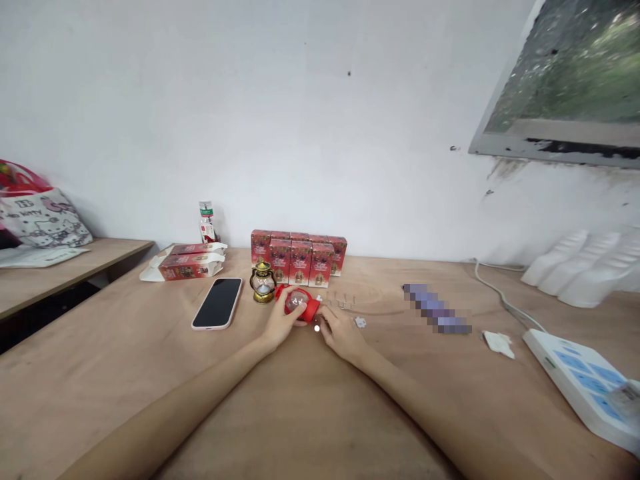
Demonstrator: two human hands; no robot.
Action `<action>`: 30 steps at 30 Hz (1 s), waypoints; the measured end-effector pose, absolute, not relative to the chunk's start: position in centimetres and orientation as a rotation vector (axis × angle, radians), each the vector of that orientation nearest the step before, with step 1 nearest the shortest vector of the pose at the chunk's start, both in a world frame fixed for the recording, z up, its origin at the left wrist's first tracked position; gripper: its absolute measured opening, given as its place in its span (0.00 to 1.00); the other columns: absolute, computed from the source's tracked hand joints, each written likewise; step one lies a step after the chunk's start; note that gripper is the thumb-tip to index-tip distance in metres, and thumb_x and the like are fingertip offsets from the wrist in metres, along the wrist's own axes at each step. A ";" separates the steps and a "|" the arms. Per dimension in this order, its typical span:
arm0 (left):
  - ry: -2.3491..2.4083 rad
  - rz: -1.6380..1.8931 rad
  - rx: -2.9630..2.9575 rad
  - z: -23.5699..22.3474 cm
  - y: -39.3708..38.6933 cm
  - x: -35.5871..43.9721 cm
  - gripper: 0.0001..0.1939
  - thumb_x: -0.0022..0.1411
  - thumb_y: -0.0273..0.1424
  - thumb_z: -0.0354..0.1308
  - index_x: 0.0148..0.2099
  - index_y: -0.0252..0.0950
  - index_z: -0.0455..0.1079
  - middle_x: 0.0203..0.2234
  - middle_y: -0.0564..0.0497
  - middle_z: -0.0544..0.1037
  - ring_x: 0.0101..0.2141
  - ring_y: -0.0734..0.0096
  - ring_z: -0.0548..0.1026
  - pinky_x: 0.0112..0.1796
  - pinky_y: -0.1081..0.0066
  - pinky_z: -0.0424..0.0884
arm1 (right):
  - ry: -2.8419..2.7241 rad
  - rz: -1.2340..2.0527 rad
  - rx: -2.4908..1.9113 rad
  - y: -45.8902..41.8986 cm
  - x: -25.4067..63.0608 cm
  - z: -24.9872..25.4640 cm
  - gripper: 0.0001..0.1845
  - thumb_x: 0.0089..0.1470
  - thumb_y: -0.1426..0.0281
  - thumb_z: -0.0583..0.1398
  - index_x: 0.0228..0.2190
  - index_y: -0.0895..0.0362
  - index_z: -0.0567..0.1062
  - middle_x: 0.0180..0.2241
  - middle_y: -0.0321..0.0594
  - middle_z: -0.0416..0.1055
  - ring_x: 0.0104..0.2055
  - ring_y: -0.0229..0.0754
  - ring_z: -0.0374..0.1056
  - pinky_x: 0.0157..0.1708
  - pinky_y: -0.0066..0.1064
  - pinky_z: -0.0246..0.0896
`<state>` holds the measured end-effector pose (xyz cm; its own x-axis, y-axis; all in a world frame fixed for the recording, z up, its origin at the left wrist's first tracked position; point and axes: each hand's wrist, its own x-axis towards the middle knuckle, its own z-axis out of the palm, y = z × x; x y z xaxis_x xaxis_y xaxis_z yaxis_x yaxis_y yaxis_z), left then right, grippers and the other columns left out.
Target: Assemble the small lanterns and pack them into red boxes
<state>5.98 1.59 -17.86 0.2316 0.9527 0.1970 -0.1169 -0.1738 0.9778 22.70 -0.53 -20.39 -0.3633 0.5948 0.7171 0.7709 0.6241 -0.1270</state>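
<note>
A small red lantern (311,309) with a clear round globe is tipped on its side in my left hand (284,319), whose fingers wrap around it. At the lantern's base, my right hand (341,331) has its fingers curled together; what they pinch, if anything, is hidden. Just below the lantern lies a small round white piece (317,328). To the right of my right hand is a small white part (361,322). Several tiny pieces (343,300) lie in rows beyond it. A bronze-coloured lantern (263,283) stands upright to the left of my left hand.
Several red printed boxes (300,264) stand stacked behind my hands. Left are a phone (218,304), opened red boxes (187,263) and a bottle (206,223). Right are a blurred purple item (435,309), a crumpled white scrap (499,344), a power strip (580,380) and white foot-shaped forms (580,277).
</note>
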 end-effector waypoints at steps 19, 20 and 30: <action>1.737 1.047 2.848 -17.2 2.1 4.9 0.28 0.61 0.30 0.53 0.63 0.46 0.55 0.51 0.41 0.67 0.46 0.52 0.67 0.43 0.57 0.66 | -2.295 -0.302 -1.432 -0.7 23.5 -19.2 0.06 0.58 0.72 0.52 0.35 0.55 0.70 0.40 0.43 0.69 0.44 0.49 0.63 0.46 0.44 0.58; 1.798 1.028 2.826 -17.1 2.2 4.9 0.29 0.60 0.30 0.53 0.63 0.47 0.54 0.54 0.41 0.65 0.47 0.51 0.66 0.43 0.56 0.65 | -2.287 -0.316 -1.436 -0.7 23.6 -19.3 0.06 0.58 0.73 0.53 0.35 0.55 0.70 0.41 0.44 0.69 0.45 0.49 0.62 0.46 0.44 0.57; 1.461 1.172 3.084 -18.1 2.6 4.6 0.21 0.61 0.28 0.50 0.56 0.32 0.62 0.50 0.36 0.68 0.49 0.53 0.65 0.47 0.56 0.61 | -1.930 -0.421 -1.379 1.3 24.3 -16.3 0.16 0.60 0.66 0.48 0.46 0.58 0.67 0.48 0.50 0.66 0.50 0.50 0.61 0.48 0.44 0.56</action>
